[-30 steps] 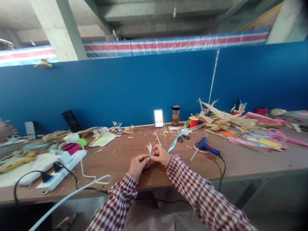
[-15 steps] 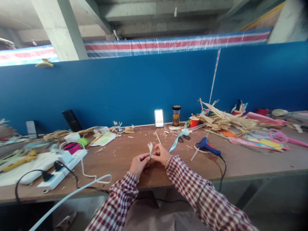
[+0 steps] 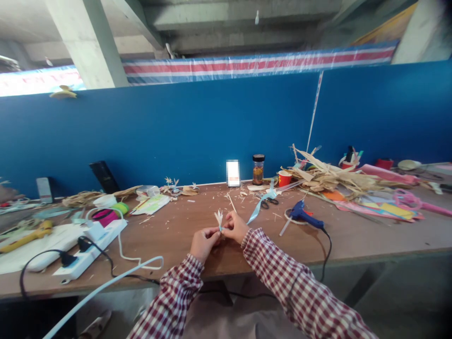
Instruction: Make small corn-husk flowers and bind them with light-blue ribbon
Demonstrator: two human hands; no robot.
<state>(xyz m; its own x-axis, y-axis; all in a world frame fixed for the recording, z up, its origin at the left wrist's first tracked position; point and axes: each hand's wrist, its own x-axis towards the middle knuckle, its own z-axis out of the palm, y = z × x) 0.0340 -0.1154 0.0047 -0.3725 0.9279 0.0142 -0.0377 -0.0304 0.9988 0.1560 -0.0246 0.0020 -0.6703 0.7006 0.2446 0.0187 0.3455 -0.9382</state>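
both hands meet over the brown wooden desk, well to the left of the blue hot-glue gun. the left hand and the right hand close their fingers on the base of a small pale fringed straw tuft, pinching it from both sides, seemingly so the frayed tips stand up free just above the desk. between the tuft and the glue gun lie a light blue ribbon strip and dark-handled scissors, apart from the hands. behind the glue gun spreads a heap of dry tan husks; far to its left sits a white power strip. nothing crowds the hands.
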